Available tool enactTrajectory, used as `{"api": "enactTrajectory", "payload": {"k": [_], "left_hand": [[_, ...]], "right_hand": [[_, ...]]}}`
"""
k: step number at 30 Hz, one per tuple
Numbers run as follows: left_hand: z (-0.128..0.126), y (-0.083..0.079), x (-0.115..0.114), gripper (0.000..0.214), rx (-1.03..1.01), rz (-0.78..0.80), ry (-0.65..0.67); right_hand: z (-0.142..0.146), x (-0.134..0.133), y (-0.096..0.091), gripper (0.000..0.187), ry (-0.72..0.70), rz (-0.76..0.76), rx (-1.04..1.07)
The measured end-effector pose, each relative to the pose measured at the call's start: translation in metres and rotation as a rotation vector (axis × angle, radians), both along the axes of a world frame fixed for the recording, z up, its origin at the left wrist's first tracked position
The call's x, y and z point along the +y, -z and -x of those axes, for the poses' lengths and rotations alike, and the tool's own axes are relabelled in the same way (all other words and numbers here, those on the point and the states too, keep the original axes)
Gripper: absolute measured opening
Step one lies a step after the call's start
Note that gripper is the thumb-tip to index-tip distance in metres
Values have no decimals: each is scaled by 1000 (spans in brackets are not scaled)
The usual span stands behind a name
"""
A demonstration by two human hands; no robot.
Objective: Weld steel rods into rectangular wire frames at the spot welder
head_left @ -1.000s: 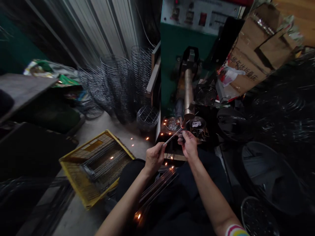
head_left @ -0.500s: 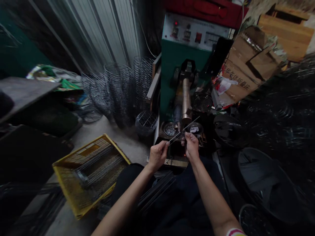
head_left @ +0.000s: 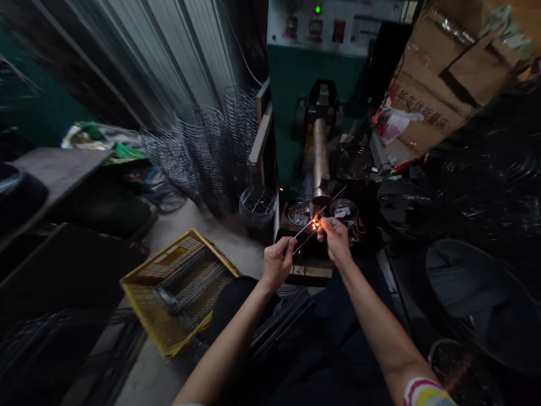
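My left hand (head_left: 279, 262) is closed in a pinch on the near end of a thin metal rod (head_left: 303, 229). That rod slants up and right between the electrodes of a green spot welder (head_left: 291, 113). Bright sparks (head_left: 315, 222) burst where it passes under the thick upper electrode arm (head_left: 320, 158). My right hand (head_left: 336, 239) is also closed, fingertips pinched right beside the sparks; whatever small piece they grip is hidden. A second thin rod or wire runs below the first, close to my left fingers.
Small dishes of metal bits (head_left: 298, 214) and white scraps (head_left: 342, 212) flank the electrodes. A yellow crate (head_left: 146, 316) with metal rods stands at left, stacked wire rings (head_left: 203, 141) behind. More dark rods (head_left: 283, 318) lie on my lap. A cardboard box (head_left: 439, 107) leans at right.
Sparks have appeared at the electrode tips, and the welder's panel light has gone from red to green. The upper electrode looks lower, near the rod. The view has tilted downward.
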State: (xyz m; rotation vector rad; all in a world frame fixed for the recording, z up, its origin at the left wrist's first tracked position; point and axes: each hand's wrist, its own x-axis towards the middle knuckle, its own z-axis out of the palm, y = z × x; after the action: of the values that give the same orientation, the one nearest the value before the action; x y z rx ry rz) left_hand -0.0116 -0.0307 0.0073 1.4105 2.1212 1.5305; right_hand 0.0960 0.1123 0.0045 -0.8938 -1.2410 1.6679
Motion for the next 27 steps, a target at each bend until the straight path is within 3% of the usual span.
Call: {"api": "enactTrajectory", "payload": {"k": [7, 10, 13, 16, 19, 22, 24, 27], "left_hand": [[4, 4, 1, 33, 138, 15, 18], [5, 6, -4, 33, 204, 2, 72], [13, 8, -28, 29, 242, 25, 117], [36, 11, -80, 24, 240, 85, 52], [74, 17, -156, 15, 180, 129, -166], [119, 30, -233, 21, 69, 96, -541], [148, 47, -272, 27, -64, 5, -865], [182, 84, -308, 39, -273, -94, -1149]], "right_hand": [[-19, -4, -3, 41, -32, 18, -38], [-40, -22, 8, 43, -40, 39, -119], [-64, -53, 34, 44, -227, 64, -288], [-88, -82, 65, 41, -508, 18, -472], [-101, -94, 87, 34, -645, -156, -606], [-99, -96, 97, 33, -708, -268, -698], [-92, -98, 98, 35, -747, -266, -725], [-81, -106, 97, 37, -817, -265, -740]]}}
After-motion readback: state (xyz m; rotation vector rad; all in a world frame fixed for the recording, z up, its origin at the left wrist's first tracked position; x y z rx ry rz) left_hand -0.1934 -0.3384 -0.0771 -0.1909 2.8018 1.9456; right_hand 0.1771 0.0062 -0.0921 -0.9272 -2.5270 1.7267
